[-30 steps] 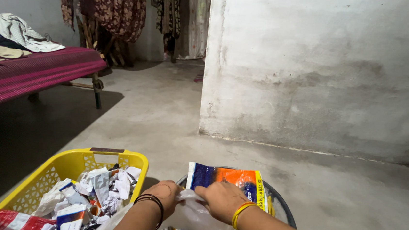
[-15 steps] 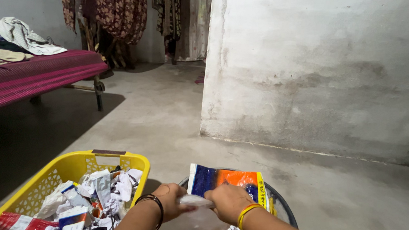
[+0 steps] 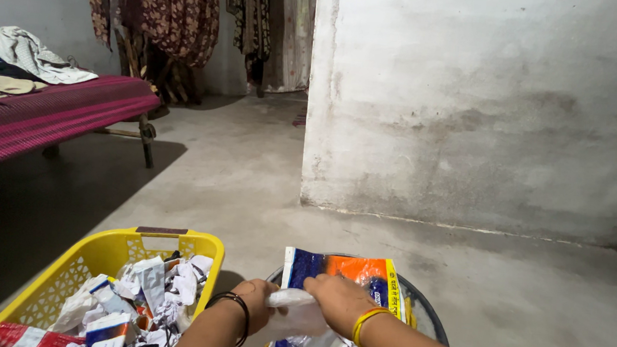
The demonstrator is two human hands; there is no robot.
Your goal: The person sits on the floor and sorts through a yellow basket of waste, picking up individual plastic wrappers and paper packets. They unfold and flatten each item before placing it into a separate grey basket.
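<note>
Both hands meet over the round dark basin (image 3: 426, 308) at the bottom edge of the view, and each has its grip closed on the same crumpled clear plastic bag (image 3: 296, 313). The left hand (image 3: 254, 301), with dark bangles at the wrist, has fingers curled around the bag's left end. The right hand (image 3: 339, 301), with a yellow bangle, is closed palm-down over the bag's upper right part, the fingers folded into the plastic. The bag hangs between them just above the basin's near-left rim, its lower part drooping among the wrappers inside.

Behind the hands, a flat rectangular packet (image 3: 348, 272) in dark blue and orange with a yellow strip down its right side leans against the basin's far rim. More blue and white wrappers lie in the basin under the hands; their shapes are hard to make out.

Just left of the basin on the concrete floor (image 3: 249, 176) stands a yellow plastic basket (image 3: 108, 249) with latticed walls, filled with crumpled white, blue and red wrappers (image 3: 141, 292). At its near-left corner lies a red-and-white striped packet (image 3: 24, 335).

A bed (image 3: 49, 109) with a magenta cover stands at the far left, with clothes on it. A bare grey wall (image 3: 490, 107) rises beyond the basin.
</note>
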